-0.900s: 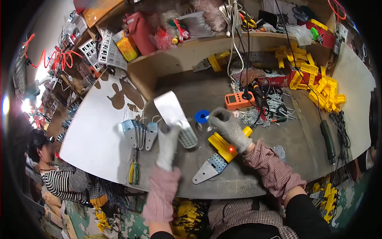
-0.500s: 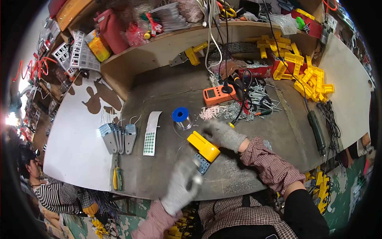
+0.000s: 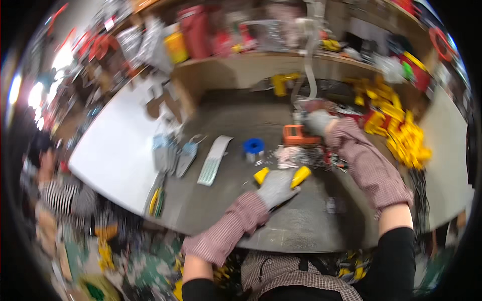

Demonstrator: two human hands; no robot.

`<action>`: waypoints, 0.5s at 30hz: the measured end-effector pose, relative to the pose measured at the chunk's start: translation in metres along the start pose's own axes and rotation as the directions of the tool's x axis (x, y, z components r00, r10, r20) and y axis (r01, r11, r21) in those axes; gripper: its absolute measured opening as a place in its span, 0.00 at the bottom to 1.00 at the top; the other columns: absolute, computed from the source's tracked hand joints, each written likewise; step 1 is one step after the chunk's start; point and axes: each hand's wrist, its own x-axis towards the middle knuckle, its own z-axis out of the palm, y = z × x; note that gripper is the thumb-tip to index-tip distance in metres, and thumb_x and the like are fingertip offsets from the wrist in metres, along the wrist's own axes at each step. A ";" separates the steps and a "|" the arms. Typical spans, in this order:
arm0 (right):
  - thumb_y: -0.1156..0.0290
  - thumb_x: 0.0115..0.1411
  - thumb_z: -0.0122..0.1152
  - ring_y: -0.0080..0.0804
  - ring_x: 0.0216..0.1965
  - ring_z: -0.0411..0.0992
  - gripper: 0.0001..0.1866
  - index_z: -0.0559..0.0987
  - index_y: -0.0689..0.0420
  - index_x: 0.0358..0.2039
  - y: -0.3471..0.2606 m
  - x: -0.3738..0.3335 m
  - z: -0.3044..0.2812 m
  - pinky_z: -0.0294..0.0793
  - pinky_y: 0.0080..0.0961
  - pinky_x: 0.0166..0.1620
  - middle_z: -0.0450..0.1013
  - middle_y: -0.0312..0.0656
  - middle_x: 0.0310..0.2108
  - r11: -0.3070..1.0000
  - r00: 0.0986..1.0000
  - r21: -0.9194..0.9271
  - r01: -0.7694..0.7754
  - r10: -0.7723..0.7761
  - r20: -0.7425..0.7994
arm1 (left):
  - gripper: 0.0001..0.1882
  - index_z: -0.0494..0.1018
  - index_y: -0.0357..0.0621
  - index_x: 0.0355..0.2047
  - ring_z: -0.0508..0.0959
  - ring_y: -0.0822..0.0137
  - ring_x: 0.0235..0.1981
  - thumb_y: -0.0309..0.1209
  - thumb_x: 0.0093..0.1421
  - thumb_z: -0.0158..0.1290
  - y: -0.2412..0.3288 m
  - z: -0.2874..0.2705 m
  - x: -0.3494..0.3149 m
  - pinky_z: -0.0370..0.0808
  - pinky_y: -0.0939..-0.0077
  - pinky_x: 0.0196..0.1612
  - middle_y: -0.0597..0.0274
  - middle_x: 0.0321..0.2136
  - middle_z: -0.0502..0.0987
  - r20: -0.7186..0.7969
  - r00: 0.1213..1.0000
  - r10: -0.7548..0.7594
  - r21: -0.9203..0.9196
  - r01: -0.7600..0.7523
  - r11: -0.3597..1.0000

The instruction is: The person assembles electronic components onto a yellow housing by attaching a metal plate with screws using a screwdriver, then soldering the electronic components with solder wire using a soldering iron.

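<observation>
Grasping a yellow part (image 3: 301, 176) with the gloved left hand (image 3: 277, 188) around the middle of the dark bench (image 3: 296, 226), nearer than a blue-topped spool (image 3: 253, 146); bright yellow, blunt at both visible ends, poking out on either side of that hand (hidden between, and blurred). Reaching with the gloved right hand (image 3: 320, 122) just behind an orange meter (image 3: 296, 136), too blurred to tell whether clenched or holding anything
</observation>
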 end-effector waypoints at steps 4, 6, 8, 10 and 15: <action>0.59 0.51 0.65 0.48 0.32 0.78 0.12 0.83 0.54 0.31 0.010 -0.008 0.009 0.76 0.41 0.37 0.78 0.48 0.28 0.996 0.946 0.068 0.053 -0.029 -0.323 | 0.29 0.73 0.41 0.46 0.80 0.47 0.39 0.38 0.43 0.66 0.000 -0.013 0.002 0.76 0.54 0.45 0.47 0.36 0.79 -0.517 0.815 0.261 0.135 -0.223 0.965; 0.61 0.48 0.69 0.52 0.36 0.77 0.16 0.82 0.50 0.38 0.022 -0.007 0.014 0.77 0.42 0.40 0.78 0.51 0.33 0.992 0.928 0.018 0.127 -0.113 -0.356 | 0.23 0.76 0.41 0.37 0.80 0.49 0.38 0.36 0.41 0.67 0.009 -0.037 -0.007 0.76 0.56 0.44 0.49 0.33 0.79 -0.327 0.936 0.132 0.026 -0.131 0.991; 0.61 0.46 0.70 0.53 0.36 0.77 0.19 0.82 0.52 0.39 0.032 0.000 0.019 0.77 0.42 0.40 0.78 0.51 0.34 0.990 0.955 0.068 0.120 -0.096 -0.279 | 0.18 0.80 0.43 0.30 0.82 0.53 0.28 0.44 0.46 0.63 0.020 -0.067 -0.020 0.78 0.58 0.34 0.54 0.25 0.80 -0.188 0.974 0.125 0.255 -0.075 0.964; 0.63 0.46 0.70 0.53 0.39 0.77 0.20 0.81 0.54 0.41 0.038 0.014 0.019 0.77 0.42 0.42 0.78 0.51 0.36 0.999 0.963 0.016 0.042 -0.036 -0.265 | 0.19 0.81 0.44 0.36 0.83 0.58 0.30 0.45 0.50 0.60 0.032 -0.095 -0.032 0.79 0.59 0.34 0.55 0.27 0.82 -0.068 0.994 0.089 0.398 -0.055 0.916; 0.69 0.50 0.66 0.52 0.40 0.77 0.20 0.77 0.56 0.46 0.000 0.019 -0.021 0.76 0.40 0.41 0.77 0.52 0.36 0.997 0.791 0.074 0.032 0.020 -0.611 | 0.12 0.82 0.46 0.38 0.83 0.58 0.36 0.35 0.55 0.57 0.060 -0.135 -0.065 0.79 0.61 0.36 0.58 0.35 0.83 0.157 0.984 -0.083 0.516 -0.010 0.856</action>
